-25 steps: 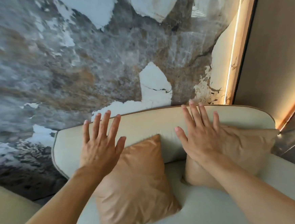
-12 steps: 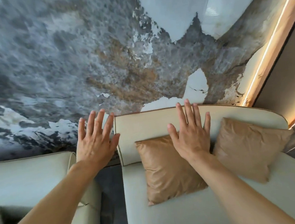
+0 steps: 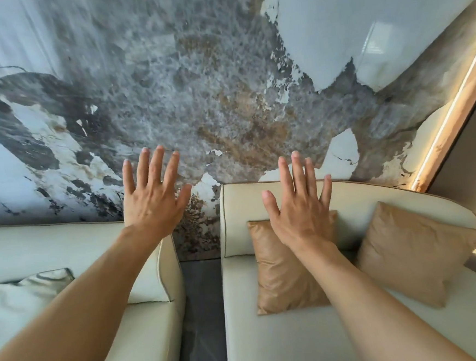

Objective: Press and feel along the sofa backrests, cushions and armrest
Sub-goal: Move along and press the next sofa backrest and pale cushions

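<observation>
Two cream sofa sections stand side by side with a dark gap between them. My right hand [image 3: 300, 206] is flat with fingers spread, over the right backrest [image 3: 375, 201] and above a tan cushion [image 3: 284, 273]. A second tan cushion [image 3: 416, 251] leans further right. My left hand [image 3: 152, 195], fingers spread and empty, hovers above the right end of the left backrest [image 3: 51, 243], in front of the wall. Whether either palm touches the upholstery I cannot tell.
A grey and white marbled wall [image 3: 195, 84] rises behind the sofas. A pale patterned pillow [image 3: 21, 300] lies on the left section. Dark floor [image 3: 203, 311] shows in the gap. A lit strip and brown panel [image 3: 453, 112] border the right.
The view and both hands have shifted left. My left hand left the right sofa's backrest and now sits over the left section; my right hand moved from the right cushion to the left one.
</observation>
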Available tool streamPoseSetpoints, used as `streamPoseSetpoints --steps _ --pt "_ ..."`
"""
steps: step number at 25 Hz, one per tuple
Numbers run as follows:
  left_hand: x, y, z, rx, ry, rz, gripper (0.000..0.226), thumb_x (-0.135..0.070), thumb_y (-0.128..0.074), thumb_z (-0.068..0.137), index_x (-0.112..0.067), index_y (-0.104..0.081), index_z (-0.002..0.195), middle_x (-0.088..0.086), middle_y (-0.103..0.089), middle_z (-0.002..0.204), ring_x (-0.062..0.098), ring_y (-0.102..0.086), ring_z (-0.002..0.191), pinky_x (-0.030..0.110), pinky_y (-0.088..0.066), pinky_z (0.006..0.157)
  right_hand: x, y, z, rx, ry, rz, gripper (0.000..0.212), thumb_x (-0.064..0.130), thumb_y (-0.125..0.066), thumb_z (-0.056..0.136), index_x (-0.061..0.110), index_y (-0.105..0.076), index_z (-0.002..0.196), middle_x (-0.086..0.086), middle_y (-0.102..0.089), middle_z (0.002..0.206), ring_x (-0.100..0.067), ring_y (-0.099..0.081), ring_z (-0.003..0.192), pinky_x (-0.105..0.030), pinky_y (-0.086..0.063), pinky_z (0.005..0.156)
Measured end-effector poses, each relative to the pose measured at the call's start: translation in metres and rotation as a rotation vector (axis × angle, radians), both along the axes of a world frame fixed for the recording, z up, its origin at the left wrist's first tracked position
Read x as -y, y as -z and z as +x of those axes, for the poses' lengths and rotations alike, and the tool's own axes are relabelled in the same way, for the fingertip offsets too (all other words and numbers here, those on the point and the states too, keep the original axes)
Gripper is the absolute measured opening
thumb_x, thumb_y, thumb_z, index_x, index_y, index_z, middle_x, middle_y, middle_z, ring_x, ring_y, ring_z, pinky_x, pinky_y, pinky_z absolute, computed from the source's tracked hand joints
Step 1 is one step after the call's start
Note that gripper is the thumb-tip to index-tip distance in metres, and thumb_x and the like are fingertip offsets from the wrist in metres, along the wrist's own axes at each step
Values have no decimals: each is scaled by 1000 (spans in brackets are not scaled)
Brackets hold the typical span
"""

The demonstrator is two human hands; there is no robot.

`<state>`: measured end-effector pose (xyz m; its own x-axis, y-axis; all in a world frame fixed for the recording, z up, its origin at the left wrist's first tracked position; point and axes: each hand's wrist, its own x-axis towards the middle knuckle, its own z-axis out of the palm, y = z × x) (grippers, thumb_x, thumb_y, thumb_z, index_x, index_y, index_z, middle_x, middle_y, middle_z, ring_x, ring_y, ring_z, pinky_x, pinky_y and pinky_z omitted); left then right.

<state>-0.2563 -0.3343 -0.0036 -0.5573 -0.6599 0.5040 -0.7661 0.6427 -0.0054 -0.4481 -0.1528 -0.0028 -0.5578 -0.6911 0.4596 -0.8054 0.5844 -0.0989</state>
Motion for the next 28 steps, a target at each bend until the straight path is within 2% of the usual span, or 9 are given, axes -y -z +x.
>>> streamPoseSetpoints --steps 6,10,14,18,23,28 --pt "-71 -9 62 -6 -54 -23 68 -58 -19 93 -27 -7 152 7 -9 162 25 2 148 47 11 117 -52 3 51 37 -74 -93 68 56 -22 94 25 -11 154 -2 -5 164 -23 -3 149 -54 2 116" --pt "-103 -12 108 23 -107 -24 67 -54 -30 91 -25 -18 150 8 -17 160 28 -7 147 52 3 118 -69 4 85 60 -125 -143 68 57 -20 94 23 -17 153 -4 -12 163 -25 -9 148 -56 -2 115" --pt "-115 -17 143 44 -137 -35 67 -52 -31 90 -22 -23 149 9 -22 159 31 -12 147 55 -3 118 -71 5 114 80 -161 -148 67 56 -22 95 23 -15 153 -5 -12 163 -27 -10 148 -58 -4 115" --pt "-109 -16 181 61 -167 -39 67 -51 -30 90 -22 -23 150 10 -21 159 30 -11 147 54 -2 118 -65 10 145 102 -179 -141 69 58 -18 94 23 -14 153 -4 -10 163 -26 -9 148 -57 -3 115" --pt "-86 -3 234 46 -162 -18 67 -49 -32 91 -20 -25 150 12 -24 158 33 -14 147 55 -3 118 -39 23 197 99 -193 -119 69 56 -27 94 20 -20 152 -6 -16 162 -29 -15 148 -60 -7 115" --pt "-26 24 333 47 -147 30 67 -49 -32 91 -21 -23 151 13 -21 159 33 -11 147 55 -3 118 14 43 289 59 -168 -90 69 57 -24 94 22 -14 153 -5 -14 162 -27 -11 148 -59 -5 116"
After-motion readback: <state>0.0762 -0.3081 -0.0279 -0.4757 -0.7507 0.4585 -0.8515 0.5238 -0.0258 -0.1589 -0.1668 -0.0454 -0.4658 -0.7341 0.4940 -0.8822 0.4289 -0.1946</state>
